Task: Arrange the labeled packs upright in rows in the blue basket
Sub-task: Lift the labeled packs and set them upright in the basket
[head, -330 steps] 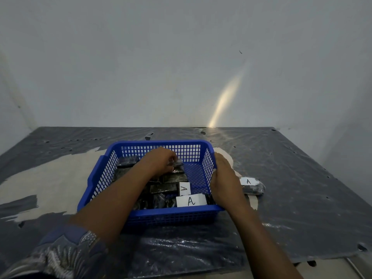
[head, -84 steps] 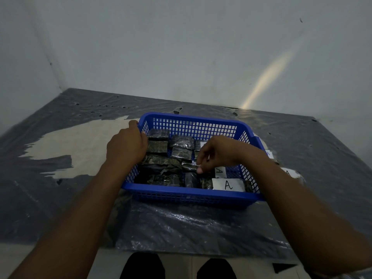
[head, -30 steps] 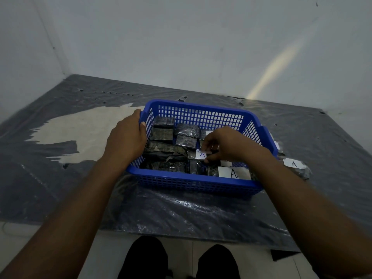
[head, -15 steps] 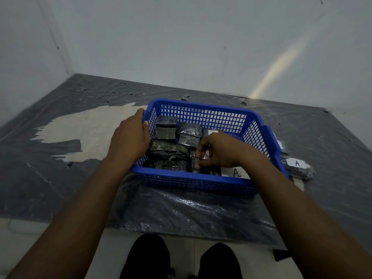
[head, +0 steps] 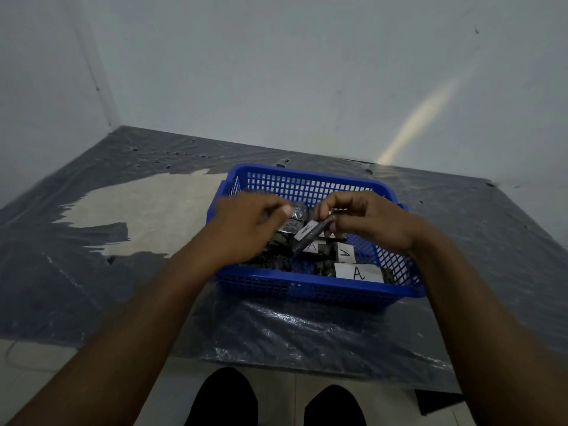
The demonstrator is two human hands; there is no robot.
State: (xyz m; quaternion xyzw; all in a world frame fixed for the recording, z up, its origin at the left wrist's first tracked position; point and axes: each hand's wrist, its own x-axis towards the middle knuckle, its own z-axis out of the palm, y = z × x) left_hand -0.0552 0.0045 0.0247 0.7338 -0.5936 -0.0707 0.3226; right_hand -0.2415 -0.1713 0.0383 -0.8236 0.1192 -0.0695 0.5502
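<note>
Pack [head: 309, 238] hangs pinched in our right hand [head: 365, 221], tilted down-left above the basket [head: 307, 292], our loosely curled, empty left hand [head: 246, 227] just beside its lower end.

Head view, downward, close overhead

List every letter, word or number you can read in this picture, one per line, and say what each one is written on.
"A": white label on the pack at the near right of the blue basket, nearest the front wall.
"A": white label on the pack just behind it.
"A": label partly hidden under the held pack.
Unreadable: blurred mark on the label of the pack gripped by the right hand.
No other text shows.
</note>
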